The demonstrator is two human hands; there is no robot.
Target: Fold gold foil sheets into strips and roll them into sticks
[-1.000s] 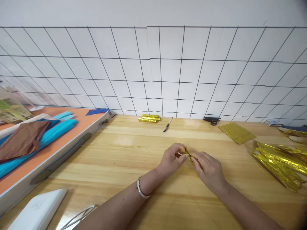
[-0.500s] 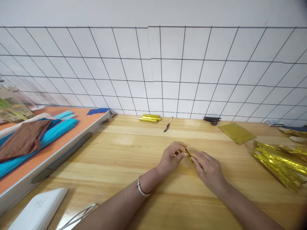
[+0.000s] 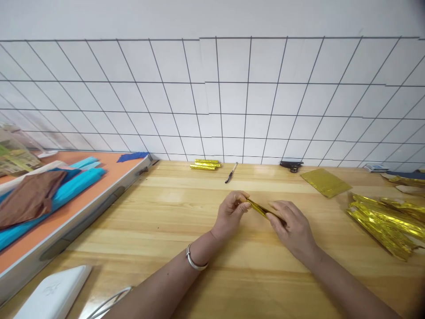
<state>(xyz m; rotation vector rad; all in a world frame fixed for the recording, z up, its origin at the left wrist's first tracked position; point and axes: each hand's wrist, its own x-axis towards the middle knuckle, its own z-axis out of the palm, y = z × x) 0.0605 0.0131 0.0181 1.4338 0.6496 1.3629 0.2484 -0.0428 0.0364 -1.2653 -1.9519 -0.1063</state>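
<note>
Gold foil strip (image 3: 257,208) spans both hands, long axis slanting rightward toward the body; left hand (image 3: 229,217) fingers pinch far end, right hand (image 3: 295,228) fingers near portion.

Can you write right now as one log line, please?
left hand: pinching gold foil strip at one end | right hand: holding it near the other end | pen: beyond hands | gold rolls: left of pen

Between left hand (image 3: 229,217) and right hand (image 3: 295,229) is the strip (image 3: 258,207), with the pen (image 3: 231,173) behind on the table (image 3: 149,212).
</note>
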